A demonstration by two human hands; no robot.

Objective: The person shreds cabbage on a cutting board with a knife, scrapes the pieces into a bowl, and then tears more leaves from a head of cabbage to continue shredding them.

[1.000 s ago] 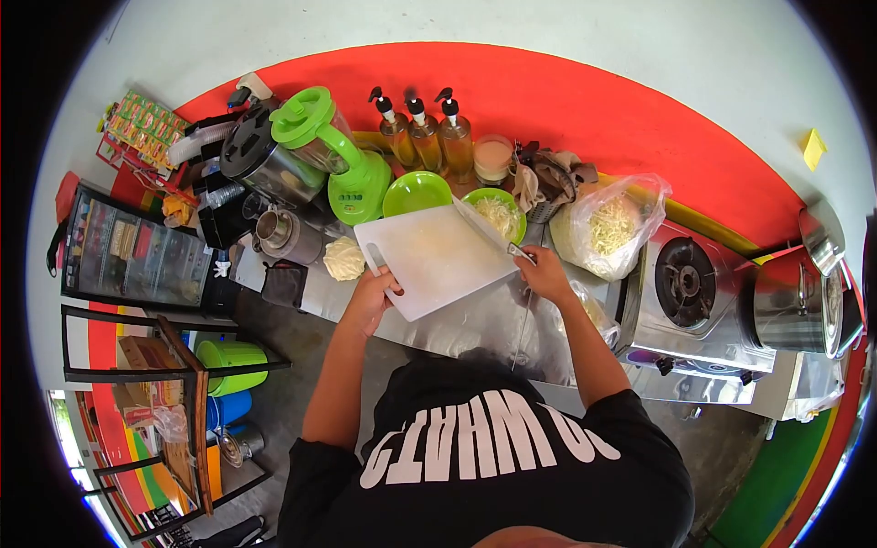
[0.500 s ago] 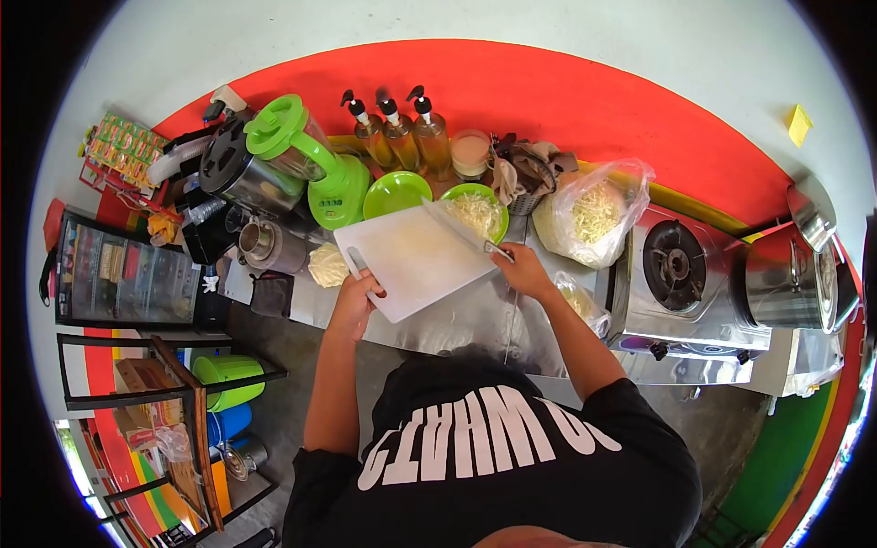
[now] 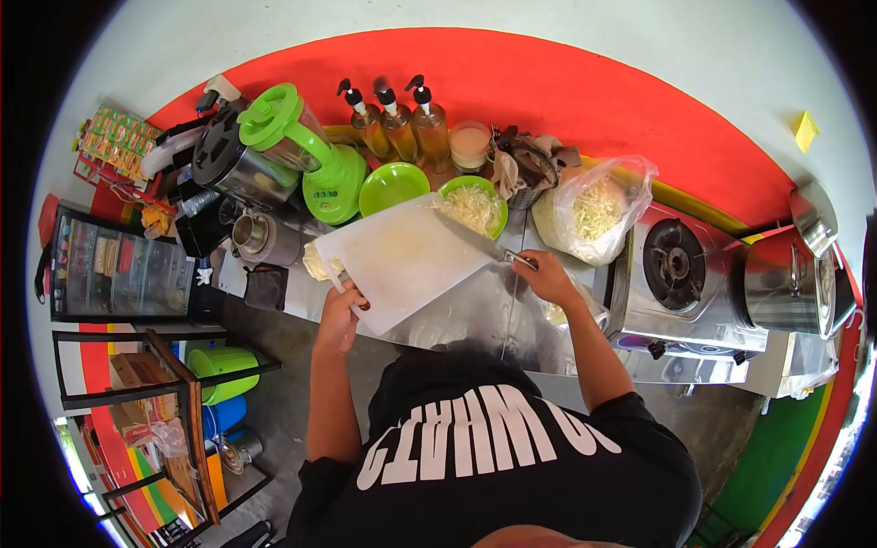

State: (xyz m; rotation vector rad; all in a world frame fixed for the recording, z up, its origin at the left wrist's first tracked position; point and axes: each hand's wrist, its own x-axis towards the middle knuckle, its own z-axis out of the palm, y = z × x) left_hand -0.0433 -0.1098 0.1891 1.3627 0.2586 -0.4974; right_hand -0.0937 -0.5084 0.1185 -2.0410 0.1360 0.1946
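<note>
My left hand (image 3: pixel 340 318) is closed around the lower left corner of a white cutting board (image 3: pixel 402 265), at its handle slot. The board is held tilted over the steel counter. In my right hand (image 3: pixel 551 279) is a kitchen knife (image 3: pixel 473 237), its blade lying along the board's right edge. Just beyond that edge, a green bowl (image 3: pixel 502 217) holds shredded cabbage (image 3: pixel 470 208). A second green bowl (image 3: pixel 393 187) stands behind the board, partly covered by it. A pale piece of cabbage (image 3: pixel 316 263) shows at the board's left edge.
A clear bag of shredded cabbage (image 3: pixel 596 215) sits right of the bowls, beside a gas stove (image 3: pixel 681 320) and a large pot (image 3: pixel 786 283). Behind are a green blender (image 3: pixel 333 187), pump bottles (image 3: pixel 429 132) and a pinkish-filled container (image 3: pixel 469 146). A metal counter (image 3: pixel 457 324) runs below.
The cutting board and my left hand have shifted slightly left and downward. My right hand has moved a little right with the knife.
</note>
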